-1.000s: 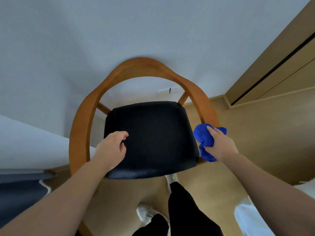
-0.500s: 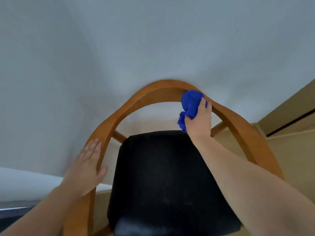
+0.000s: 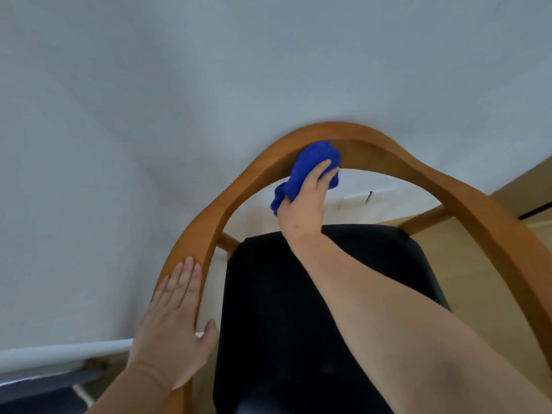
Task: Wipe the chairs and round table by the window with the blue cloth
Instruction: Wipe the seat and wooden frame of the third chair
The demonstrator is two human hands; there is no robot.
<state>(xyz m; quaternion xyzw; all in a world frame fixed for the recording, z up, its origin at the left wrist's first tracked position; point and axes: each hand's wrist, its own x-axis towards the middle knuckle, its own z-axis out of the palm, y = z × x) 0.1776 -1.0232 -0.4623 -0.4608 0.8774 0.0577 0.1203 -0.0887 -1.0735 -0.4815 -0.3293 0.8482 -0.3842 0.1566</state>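
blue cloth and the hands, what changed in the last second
The right hand carried the blue cloth from the right arm end of the chair up to the top of the backrest rail, then slightly leftward. The left hand left the black seat and now lies flat on the left rail. The grip on the cloth stayed.

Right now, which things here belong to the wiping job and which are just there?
Job: blue cloth in the right hand; wooden chair under the left hand; black seat.
Just there: grey wall; wooden panel at right; floor.
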